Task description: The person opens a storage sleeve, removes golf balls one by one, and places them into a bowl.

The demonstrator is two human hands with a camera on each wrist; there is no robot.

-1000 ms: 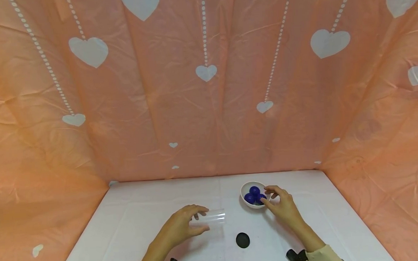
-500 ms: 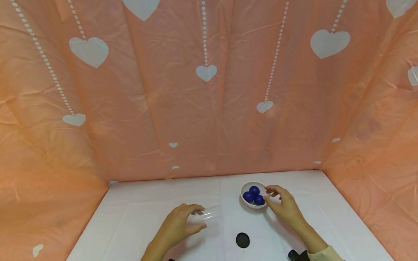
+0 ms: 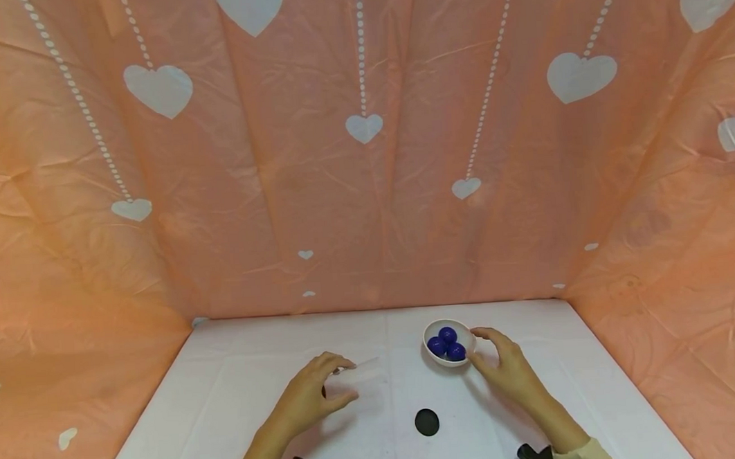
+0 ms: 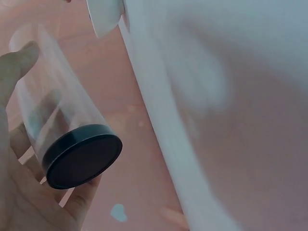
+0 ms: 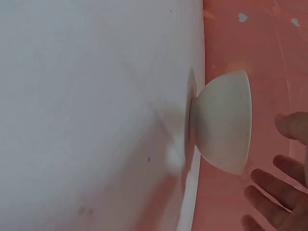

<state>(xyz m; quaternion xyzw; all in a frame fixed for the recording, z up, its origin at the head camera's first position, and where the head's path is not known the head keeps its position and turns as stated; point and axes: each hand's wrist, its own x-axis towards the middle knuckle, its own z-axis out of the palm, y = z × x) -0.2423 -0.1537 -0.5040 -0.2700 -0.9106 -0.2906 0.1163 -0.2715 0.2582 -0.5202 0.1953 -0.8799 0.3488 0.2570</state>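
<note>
My left hand [image 3: 310, 393] grips a clear plastic tube [image 4: 67, 86] with its thumb and fingers round the wall. A black cap [image 4: 83, 156] closes the tube's near end; no ball shows inside it. In the head view the tube is faint against the white table. Three dark blue balls [image 3: 446, 335] lie in a small white bowl [image 3: 427, 328] on the right. At the bowl's right rim is my right hand [image 3: 506, 368], thumb and fingers spread apart and holding nothing. The right wrist view shows these fingertips apart from the bowl's wall.
A flat black disc [image 3: 427, 422] lies on the white table [image 3: 323, 332], between the hands and nearer to me. Orange sheets with white hearts [image 3: 364, 128] stand behind and at both sides. A black wrist mount [image 3: 535, 456] sits at each sleeve.
The right hand has drawn back a little from the balls to the bowl's right rim. The left hand has shifted slightly left and away from me, turning the tube. The balls have settled in the bowl.
</note>
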